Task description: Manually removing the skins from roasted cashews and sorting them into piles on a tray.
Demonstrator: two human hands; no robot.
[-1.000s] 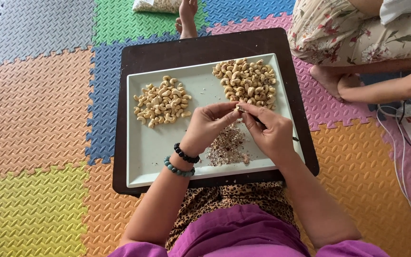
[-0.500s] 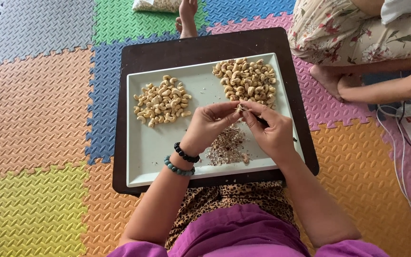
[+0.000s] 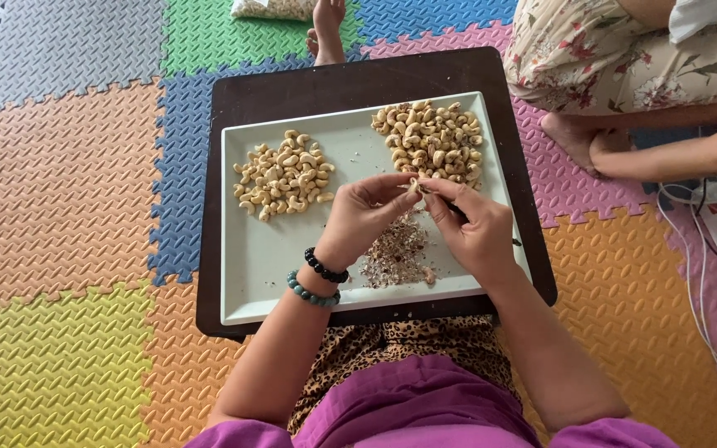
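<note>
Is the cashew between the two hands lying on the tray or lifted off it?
Lifted off. The cashew is pinched between fingertips of the left hand and right hand, above the pile of skins on the tray.

On the pale rectangular tray (image 3: 251,282), the widest bare stretch runs along the 9 o'clock side and down to the 7 o'clock corner, unobstructed. A clear lane also runs between the 2 nut heaps at 12 o'clock. The heap of pale peeled cashews (image 3: 282,175) blocks 10 o'clock; the heap of browner cashews (image 3: 431,141) fills 1 o'clock. The left hand (image 3: 361,217) and right hand (image 3: 475,228) meet over the middle, above the pile of reddish-brown skin flakes (image 3: 397,251) at 5 o'clock. Off the dark brown low table (image 3: 358,83), another person's floral-clothed leg (image 3: 624,62) and forearm (image 3: 690,153) crowd 2 o'clock.
</note>
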